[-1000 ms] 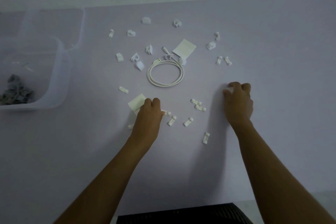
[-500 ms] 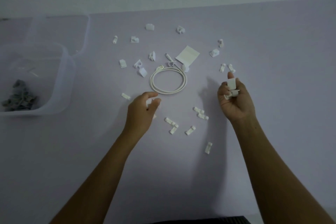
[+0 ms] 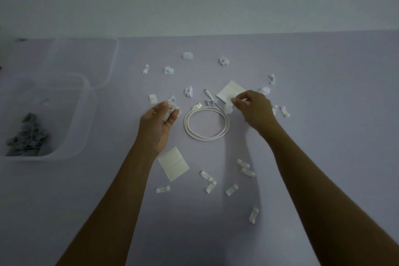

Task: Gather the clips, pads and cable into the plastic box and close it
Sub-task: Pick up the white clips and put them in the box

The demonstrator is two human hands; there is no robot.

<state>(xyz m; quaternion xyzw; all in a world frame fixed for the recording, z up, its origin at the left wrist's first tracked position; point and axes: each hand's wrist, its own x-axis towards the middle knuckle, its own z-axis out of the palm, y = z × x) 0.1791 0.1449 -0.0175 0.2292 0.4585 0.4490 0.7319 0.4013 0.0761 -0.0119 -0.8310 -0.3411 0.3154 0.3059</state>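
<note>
The left hand (image 3: 158, 123) has moved up and away from the near pad (image 3: 173, 163), which now lies flat on the table (image 3: 323, 157) just beside that wrist, not picked up. The hand is half turned up, its thumb and curled fingers holding a few white clips (image 3: 170, 111); one more clip sits just beyond its fingertips.

The right hand (image 3: 253, 110), which half a second ago was palm up with clips showing in its fingers, has turned palm down and reached forward. Its thumb and forefinger now pinch the near edge of the far pad (image 3: 230, 92). Whether it has clips tucked in the palm I cannot tell.

The coiled cable (image 3: 206, 124) lies between the two hands, untouched. Loose clips (image 3: 209, 182) are scattered beyond both hands and back near the forearms. The box (image 3: 83, 114) stands open well to the left of the left hand, with grey clips (image 3: 28, 138) inside and its lid (image 3: 108, 60) behind it.

So both hands are gathering by the handful; most of the task seems left to do.
</note>
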